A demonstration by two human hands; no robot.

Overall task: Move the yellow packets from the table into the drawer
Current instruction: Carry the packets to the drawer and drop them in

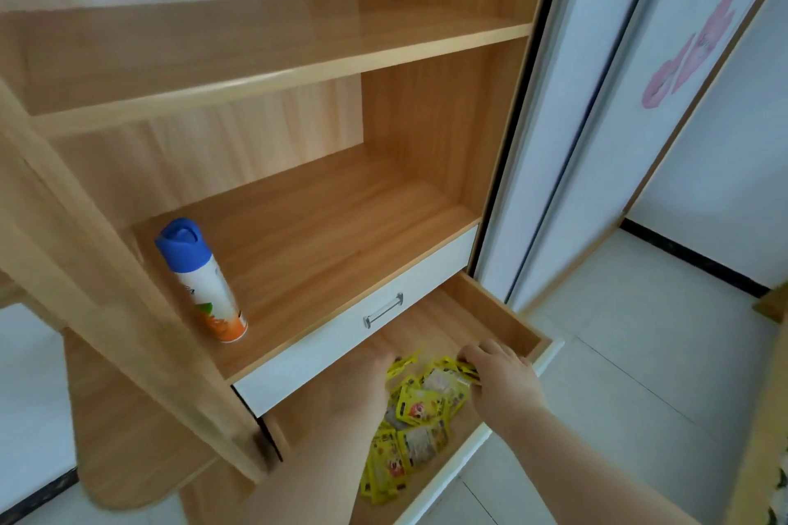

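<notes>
Yellow packets (426, 401) lie in the open wooden drawer (503, 313); right hand (501, 377) grasps some, grip unclear for left hand (369, 381).

Two hands are in view: one left hand (371, 379) and one right hand (499, 379). The yellow packets (420, 418) form one overlapping heap. At least ten can be made out, but an exact count cannot be made because they cover one another. There are two drawers, one open drawer (499, 307) and one closed white drawer (341, 337), which has one metal handle (383, 310). There is one spray can (204, 281), with one blue cap. Two wooden shelves show, one upper shelf (256, 47) and one lower shelf (320, 234). Two sliding door panels (554, 119) are visible, and one pink flower sticker (690, 51).
</notes>
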